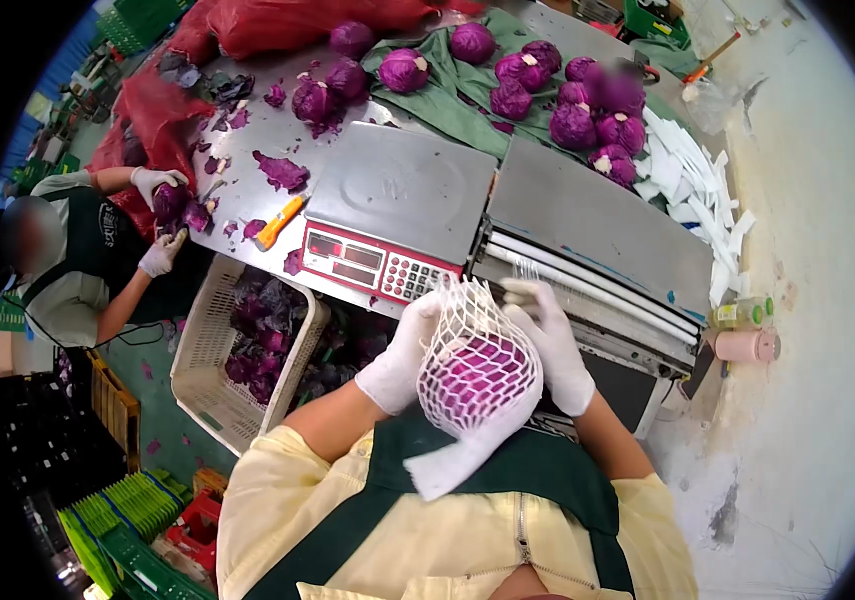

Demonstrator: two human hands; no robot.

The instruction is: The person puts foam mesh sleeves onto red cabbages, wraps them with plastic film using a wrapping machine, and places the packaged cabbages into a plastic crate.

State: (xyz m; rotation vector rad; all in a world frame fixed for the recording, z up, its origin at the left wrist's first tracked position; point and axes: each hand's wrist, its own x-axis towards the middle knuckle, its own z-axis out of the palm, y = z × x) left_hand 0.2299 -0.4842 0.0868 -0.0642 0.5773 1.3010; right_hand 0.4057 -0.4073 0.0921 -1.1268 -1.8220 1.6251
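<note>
A purple cabbage (487,378) hangs in front of my chest inside a white foam net sleeve (449,466). The sleeve is stretched wide over the cabbage, and its lower end trails down as a narrow tail. My left hand (409,352), in a white glove, is closed on the upper left edge of the net. On the other side my right hand (555,345), also gloved, grips the net's upper right edge, its fingers bent over the top. The fingertips of both hands are partly hidden by the net.
Ahead stand a weighing scale (397,190) and a wrapping machine (597,215). Several cabbages (403,70) lie on a green cloth (452,95), near a pile of white foam sleeves (692,170). An orange knife (280,222) and a crate (202,385) of leaves are left, beside a co-worker (82,240) handling cabbage.
</note>
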